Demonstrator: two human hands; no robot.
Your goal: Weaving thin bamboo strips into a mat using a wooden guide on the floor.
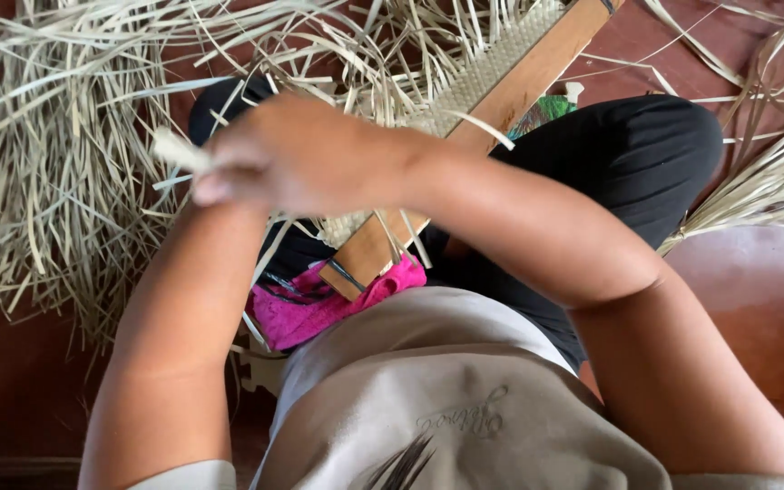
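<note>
Pale leaf strip (pixel 177 150) sticks out leftward from my right hand (pixel 306 154), which is closed around it just above my left hand (pixel 220 186), its grip hidden underneath, with the wooden board (pixel 501 100) slanting away beyond.

We see a floor (pixel 755 281) of smooth reddish-brown, prob. polished cement or tile, w/ a soft sheen at right. Loose pale dried strips (pixel 47 163) lie heaped over it at left & across the top, w/ another bundle (pixel 773 181) fanning out at the right edge. Light is even, diffuse daylight, no hard shadows. We make out a darker band along the bottom left corner. No walls, windows or furniture in view.
</note>
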